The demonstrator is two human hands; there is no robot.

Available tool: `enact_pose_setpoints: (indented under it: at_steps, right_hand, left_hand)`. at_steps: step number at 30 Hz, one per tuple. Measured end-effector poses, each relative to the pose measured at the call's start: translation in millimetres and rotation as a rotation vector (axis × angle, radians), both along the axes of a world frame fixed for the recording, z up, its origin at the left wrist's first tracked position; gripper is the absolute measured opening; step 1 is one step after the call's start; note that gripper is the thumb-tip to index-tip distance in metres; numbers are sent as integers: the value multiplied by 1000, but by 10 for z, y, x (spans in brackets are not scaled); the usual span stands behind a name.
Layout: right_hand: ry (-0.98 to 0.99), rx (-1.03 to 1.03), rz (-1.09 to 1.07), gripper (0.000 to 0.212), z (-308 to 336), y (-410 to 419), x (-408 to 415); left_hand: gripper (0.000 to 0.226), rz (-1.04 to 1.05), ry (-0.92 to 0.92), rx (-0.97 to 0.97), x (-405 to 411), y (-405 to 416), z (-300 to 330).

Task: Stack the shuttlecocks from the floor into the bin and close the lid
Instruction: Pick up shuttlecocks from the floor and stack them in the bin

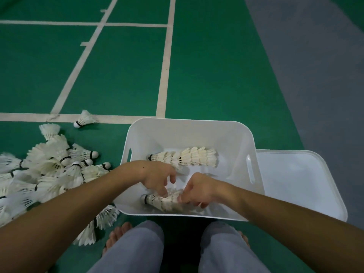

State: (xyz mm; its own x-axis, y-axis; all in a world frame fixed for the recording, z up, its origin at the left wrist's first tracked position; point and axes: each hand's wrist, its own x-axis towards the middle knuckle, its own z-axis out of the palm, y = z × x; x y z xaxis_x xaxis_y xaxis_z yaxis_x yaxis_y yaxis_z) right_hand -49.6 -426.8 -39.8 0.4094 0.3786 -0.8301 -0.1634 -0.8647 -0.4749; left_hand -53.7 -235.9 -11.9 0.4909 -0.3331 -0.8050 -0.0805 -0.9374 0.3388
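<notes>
A white plastic bin (189,129) sits on the green floor in front of me. Inside it lies one finished row of nested white shuttlecocks (185,157) near the far side. A second nested stack (163,200) lies at the near side. My left hand (157,179) and my right hand (197,189) are both down in the bin, fingers closed on this near stack. The white lid (299,180) lies flat on the floor to the right, touching the bin. A large pile of loose shuttlecocks (49,170) covers the floor to the left.
One shuttlecock (84,120) lies alone on a white court line beyond the pile. A few more (102,219) sit by my bare left foot (116,237). My grey-trousered knees are just below the bin. Grey flooring borders the court on the right.
</notes>
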Motion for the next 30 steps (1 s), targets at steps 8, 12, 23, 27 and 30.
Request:
enact_pose_setpoints:
  at_steps: [8,12,23,27,30]
  right_hand:
    - [-446,133,120,30,442,-80,180]
    - [-595,244,56,17,609,75,292]
    - [-838,549,311,10,1216,1164,693]
    - [-866,542,484,10,1219,1605,935]
    - [-822,482,644,11,1140,1950,1057]
  left_hand:
    - [35,155,-263,-164,-12,112,219]
    - [18,321,-498,-318,-62,258,463]
    - [10,875,-816,-371,-422,1669,775]
    - [14,857,-747,-82,-562,2168,530]
    - [21,831,-682,37,-639,2336,350]
